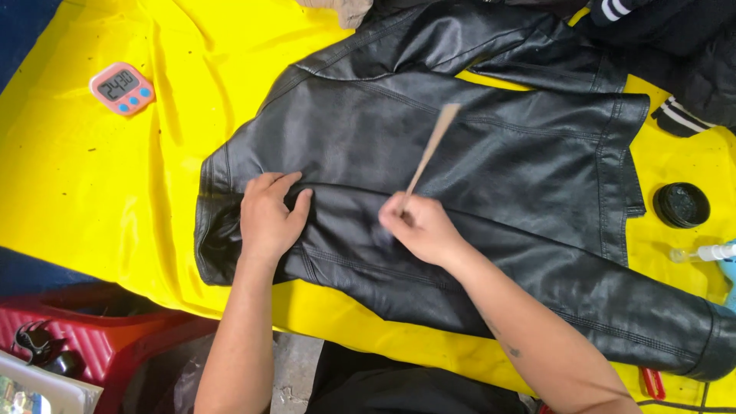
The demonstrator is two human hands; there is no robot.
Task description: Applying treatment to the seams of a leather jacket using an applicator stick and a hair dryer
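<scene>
A black jacket point(460, 192) of smooth, faintly glossy leather-like material lies spread flat on a yellow sheet point(100, 192), back panel up, seams and stitching visible across the yoke and hem. The left hand point(268, 218) rests palm down near the jacket's left edge, fingers loosely curled and bunching a fold of the material; this pressure appears to hold the panel taut and stop it sliding. The right hand point(422, 228) sits near the jacket's middle, thumb and fingers pressed together in a pinch on the lower end of a thin, pale, flat stick point(433, 146). The stick slants up and away from the hand across the back panel, its upper end blurred; what its lower end carries is hidden by the fingers.

Left of the jacket, well apart, a small pink timer point(123, 88) with blue buttons lies on the sheet. Right of the jacket, just beyond the collar edge, a round black tin point(681, 205) stands open, with a clear spray nozzle point(701, 253) just below it. Above the jacket's right shoulder lies dark clothing with white stripes point(675, 46). Below the jacket's left corner, off the sheet, stands a red ribbed stool point(100, 337).
</scene>
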